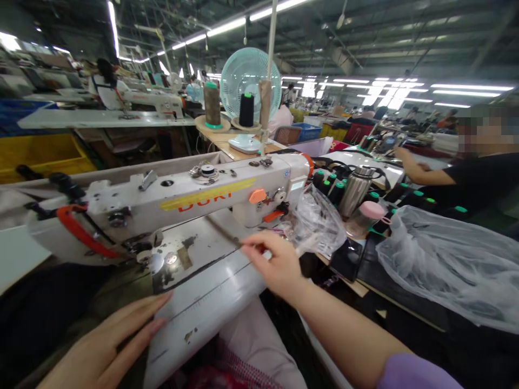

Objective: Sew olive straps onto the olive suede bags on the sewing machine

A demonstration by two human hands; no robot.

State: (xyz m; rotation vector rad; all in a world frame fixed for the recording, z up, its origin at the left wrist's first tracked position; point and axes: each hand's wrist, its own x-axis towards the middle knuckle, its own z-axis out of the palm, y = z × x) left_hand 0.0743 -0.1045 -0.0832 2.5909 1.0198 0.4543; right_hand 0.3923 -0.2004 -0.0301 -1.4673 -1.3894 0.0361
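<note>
A white sewing machine point(194, 189) with orange lettering stretches across the middle. My right hand point(275, 262) is over the right part of its bed, thumb and forefinger pinched at the end of a narrow grey-brown strip point(222, 231); whether this is cloth or a tool is hard to tell. On the left, my left hand point(109, 340) has its fingers stretched out, tips near the bed's front left edge. Dark olive fabric point(121, 294) lies beneath and beyond it, beside the needle area. The metal needle plate point(172, 259) shows between the hands.
To the right are a clear plastic bag point(446, 265), a steel flask point(357, 189), a pink-lidded cup point(367, 216) and several thread spools. A blue fan point(251, 81) and thread cones stand behind the machine. A co-worker in black point(482, 178) sits at far right.
</note>
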